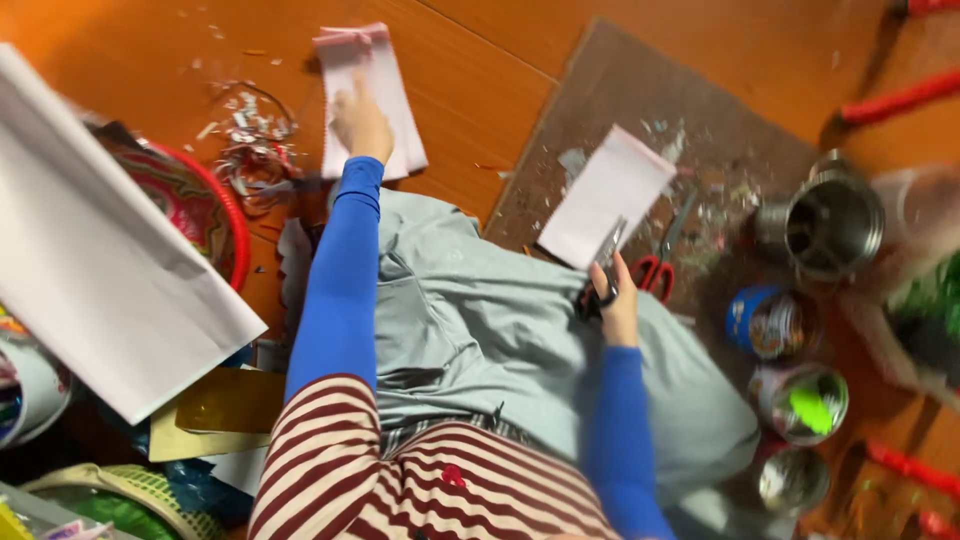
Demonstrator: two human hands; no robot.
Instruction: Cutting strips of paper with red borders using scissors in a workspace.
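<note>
My left hand [360, 122] reaches forward in a blue sleeve and rests flat on a stack of white and pink paper sheets [392, 90] on the orange floor. My right hand [615, 300] grips black-handled scissors [605, 262], their blades pointing up against a white paper sheet [605, 195] lying on a brown cardboard mat [640, 90]. A second pair of scissors with red handles [660, 262] lies just right of that hand. A grey cloth [480, 320] covers my lap.
A large white sheet [90, 260] lies at left over a red-rimmed round tray [225, 215]. Paper scraps and curls [250, 135] litter the floor. A steel cup [830, 225] and several tins [770, 320] stand at right. Red bars [900, 98] cross the far right.
</note>
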